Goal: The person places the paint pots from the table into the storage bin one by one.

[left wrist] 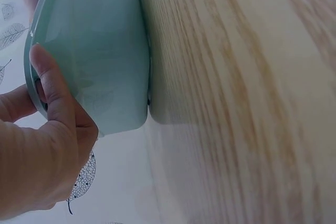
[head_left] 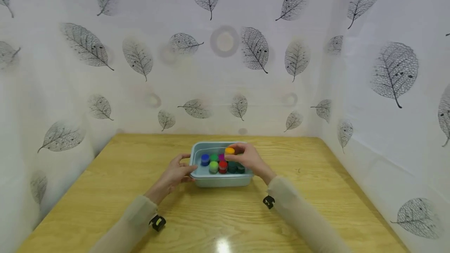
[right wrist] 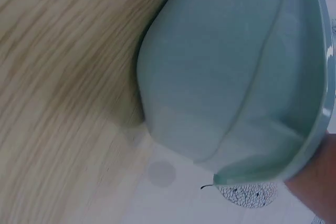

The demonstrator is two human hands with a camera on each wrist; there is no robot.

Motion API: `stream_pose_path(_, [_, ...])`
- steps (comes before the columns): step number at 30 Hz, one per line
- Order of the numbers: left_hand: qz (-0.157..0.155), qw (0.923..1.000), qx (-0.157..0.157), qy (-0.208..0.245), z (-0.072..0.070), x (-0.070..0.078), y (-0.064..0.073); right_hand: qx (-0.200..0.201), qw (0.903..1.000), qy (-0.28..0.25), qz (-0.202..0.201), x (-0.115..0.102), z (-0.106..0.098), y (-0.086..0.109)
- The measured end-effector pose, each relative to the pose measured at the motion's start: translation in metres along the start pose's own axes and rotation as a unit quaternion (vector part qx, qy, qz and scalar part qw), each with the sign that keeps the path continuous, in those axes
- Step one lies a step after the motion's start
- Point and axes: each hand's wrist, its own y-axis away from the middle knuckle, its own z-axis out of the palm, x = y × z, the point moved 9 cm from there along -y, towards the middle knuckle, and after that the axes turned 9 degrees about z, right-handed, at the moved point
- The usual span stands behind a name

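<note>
A pale blue-green plastic basin (head_left: 222, 182) stands on the wooden table with several small round paint jars inside. Among them are a blue jar (head_left: 205, 160), a light green jar (head_left: 213, 167), a red jar (head_left: 223, 167) and dark green ones. My left hand (head_left: 180, 171) grips the basin's left rim; in the left wrist view, its fingers curl round that rim (left wrist: 32, 72). Over the basin's right part, my right hand (head_left: 249, 158) pinches an orange-topped jar (head_left: 229, 151) between thumb and fingers. The basin's wall (right wrist: 210, 66) hides most of the right hand in the right wrist view.
The wooden table (head_left: 225, 214) extends around the basin on all sides. Behind it and at both sides hangs a white curtain (head_left: 225, 77) printed with grey leaves. Black wrist devices (head_left: 158, 222) sit on both sleeves.
</note>
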Motion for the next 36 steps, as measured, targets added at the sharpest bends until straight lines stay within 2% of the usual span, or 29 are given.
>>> stream_pose_path(8, [0.001,1.0,-0.002,0.003,-0.001,-0.004,-0.001,-0.033,0.9995,0.004,-0.002,-0.005,0.026,-0.005])
stream_pose_path(12, [-0.003,1.0,-0.002,0.002,-0.001,-0.004,-0.001,-0.036,0.999,0.025,-0.001,-0.009,0.034,-0.006])
stream_pose_path(19, [-0.005,1.0,-0.004,-0.002,0.0,-0.002,0.0,-0.072,0.9963,0.046,-0.009,-0.015,0.055,-0.01])
stream_pose_path(24, [-0.003,1.0,-0.006,-0.002,0.0,-0.003,0.0,-0.064,0.9938,0.089,-0.018,-0.02,0.064,-0.017])
stream_pose_path(36, [-0.004,1.0,-0.007,0.002,-0.001,-0.002,-0.001,-0.075,0.9883,0.127,-0.04,-0.025,0.083,-0.03])
